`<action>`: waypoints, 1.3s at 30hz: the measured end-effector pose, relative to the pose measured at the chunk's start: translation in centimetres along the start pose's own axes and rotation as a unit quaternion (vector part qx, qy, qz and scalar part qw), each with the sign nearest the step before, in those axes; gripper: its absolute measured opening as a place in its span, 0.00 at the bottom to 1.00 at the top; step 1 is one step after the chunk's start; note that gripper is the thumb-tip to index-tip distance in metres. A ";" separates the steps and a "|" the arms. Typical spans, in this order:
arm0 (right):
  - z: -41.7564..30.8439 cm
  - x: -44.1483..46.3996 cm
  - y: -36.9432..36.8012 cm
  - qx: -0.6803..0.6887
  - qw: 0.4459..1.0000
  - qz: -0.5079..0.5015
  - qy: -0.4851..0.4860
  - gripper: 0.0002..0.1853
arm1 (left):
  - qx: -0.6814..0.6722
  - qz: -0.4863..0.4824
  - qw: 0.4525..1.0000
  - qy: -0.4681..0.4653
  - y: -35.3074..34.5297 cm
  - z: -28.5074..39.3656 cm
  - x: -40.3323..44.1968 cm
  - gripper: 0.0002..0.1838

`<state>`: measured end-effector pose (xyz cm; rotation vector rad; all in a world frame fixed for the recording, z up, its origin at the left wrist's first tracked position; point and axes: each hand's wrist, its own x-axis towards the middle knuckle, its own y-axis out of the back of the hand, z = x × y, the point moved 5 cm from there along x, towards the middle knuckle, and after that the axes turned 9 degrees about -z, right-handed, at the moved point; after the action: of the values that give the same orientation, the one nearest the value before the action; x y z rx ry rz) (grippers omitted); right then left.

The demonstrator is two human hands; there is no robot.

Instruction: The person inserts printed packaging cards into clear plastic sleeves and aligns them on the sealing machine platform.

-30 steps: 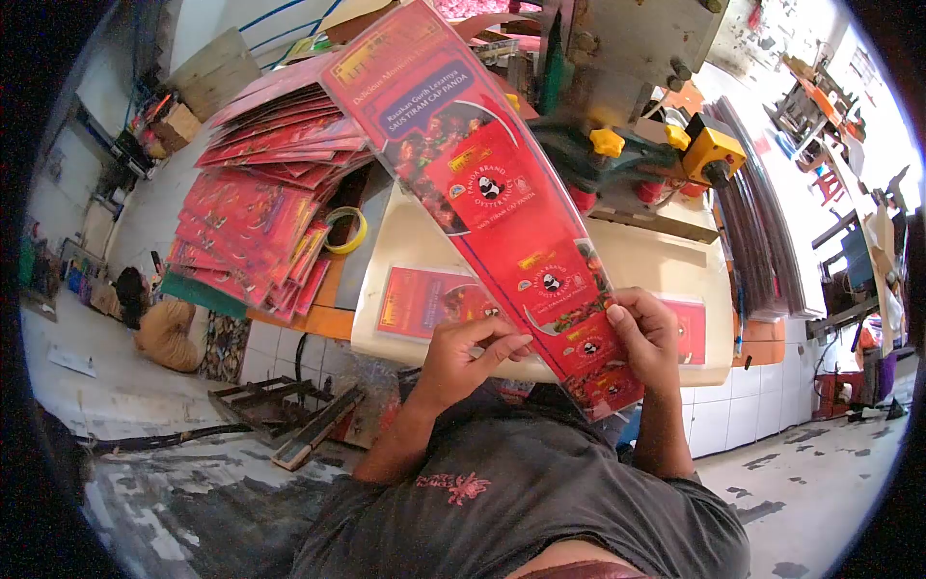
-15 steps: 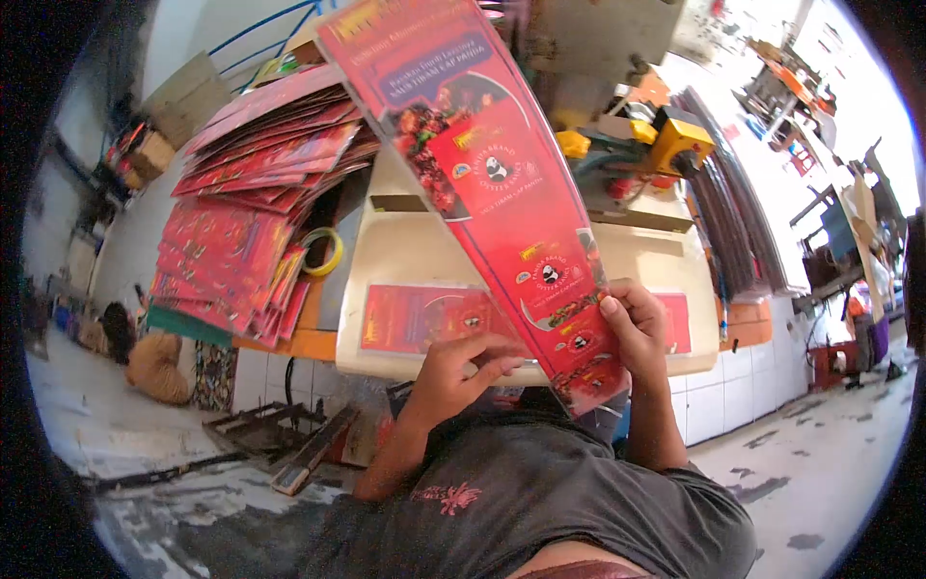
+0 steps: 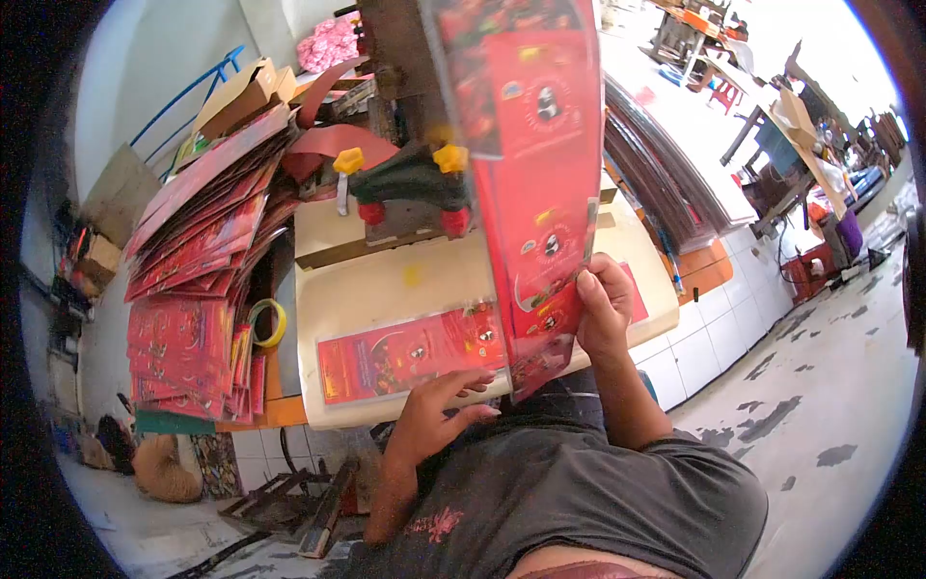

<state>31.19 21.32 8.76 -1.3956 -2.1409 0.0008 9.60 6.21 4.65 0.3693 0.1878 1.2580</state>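
Note:
My right hand (image 3: pixel 603 301) grips the right edge of a long red printed sheet (image 3: pixel 540 203) near its lower end. The sheet stands almost upright, its top cut off by the frame edge. My left hand (image 3: pixel 439 415) is just left of the sheet's lower end, with its fingers apart and nothing held. Behind it, another red printed sheet (image 3: pixel 415 349) lies flat on the cream work surface (image 3: pixel 357 280). The held sheet hides part of this surface and of the machine behind.
At the left is a tall, uneven stack of red sheets (image 3: pixel 183 338), beside a yellow tape roll (image 3: pixel 267 322). Behind the work surface stands a machine with yellow knobs (image 3: pixel 348 160). Dark stacked sheets (image 3: pixel 666 169) lie at the right. Cardboard (image 3: pixel 236 96) is at the back left.
The held sheet has swung from a leftward slant to nearly upright. My left hand has moved away from it, fingers spread. The view has turned to the right.

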 end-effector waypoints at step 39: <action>-3.4 -0.1 15.6 -0.073 0.980 0.146 -0.114 0.14 | -0.110 0.419 0.889 0.145 17.9 -9.0 -9.4 0.22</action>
<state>45.93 27.32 6.87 -1.8665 -2.1283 0.1244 -12.19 3.43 2.42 0.0425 0.1369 2.1747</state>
